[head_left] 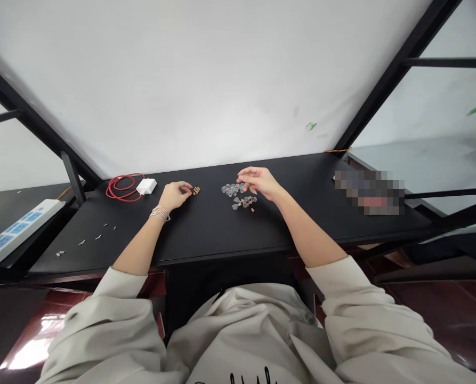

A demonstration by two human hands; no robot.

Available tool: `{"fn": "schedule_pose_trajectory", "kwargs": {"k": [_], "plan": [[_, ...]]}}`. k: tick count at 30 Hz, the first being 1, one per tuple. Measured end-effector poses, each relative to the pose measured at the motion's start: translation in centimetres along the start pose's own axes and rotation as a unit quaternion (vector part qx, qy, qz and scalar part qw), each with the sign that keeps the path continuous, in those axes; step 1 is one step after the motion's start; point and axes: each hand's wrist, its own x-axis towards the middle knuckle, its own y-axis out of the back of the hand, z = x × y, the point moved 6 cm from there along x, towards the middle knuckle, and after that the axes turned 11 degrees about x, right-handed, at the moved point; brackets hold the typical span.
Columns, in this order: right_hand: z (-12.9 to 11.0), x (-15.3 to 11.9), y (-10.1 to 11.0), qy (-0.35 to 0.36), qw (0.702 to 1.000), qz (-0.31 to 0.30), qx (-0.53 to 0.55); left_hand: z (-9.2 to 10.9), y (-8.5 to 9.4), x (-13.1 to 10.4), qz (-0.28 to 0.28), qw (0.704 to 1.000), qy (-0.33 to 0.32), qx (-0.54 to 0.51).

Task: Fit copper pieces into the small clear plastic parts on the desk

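Note:
My left hand (175,195), a bracelet at its wrist, rests beside a small pile of tiny brown corks (196,190). Its thumb and forefinger come close together at the pile's edge; what lies between them is too small to make out. Over a cluster of small clear glass bottles (232,189) hovers my right hand (258,180), thumb and forefinger pinched, the other fingers curled. Anything in that pinch is not distinct. Nearer to me, below the right hand, lie several clear bottles with brown corks in them (244,201). One loose brown cork (252,210) lies beside these.
A white charger (146,186) with a coiled red cable (120,188) lies at the back left of the black table (214,234). Small white scraps (81,242) are scattered front left. A power strip (19,230) is beyond the left edge. A blurred-out item (369,193) lies right.

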Motion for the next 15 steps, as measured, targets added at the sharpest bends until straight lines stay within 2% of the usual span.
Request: {"fn": "schedule_pose_trajectory", "kwargs": {"k": [4, 8, 12, 15], "plan": [[-0.5, -0.9, 0.3, 0.004, 0.997, 0.024, -0.080, -0.2, -0.4, 0.1, -0.003, 0.999, 0.027, -0.045], [-0.9, -4.1, 1.1, 0.010, 0.975, 0.021, -0.222, 0.2, -0.6, 0.0, -0.019, 0.996, 0.047, -0.078], [-0.5, -7.8, 1.8, 0.005, 0.931, 0.013, -0.364, 0.2, -0.3, -0.3, -0.032, 0.992, 0.072, -0.095], [0.0, -8.9, 1.7, -0.010, 0.900, 0.009, -0.435, 0.3, 0.3, -0.6, -0.026, 0.991, 0.083, -0.097]]}}
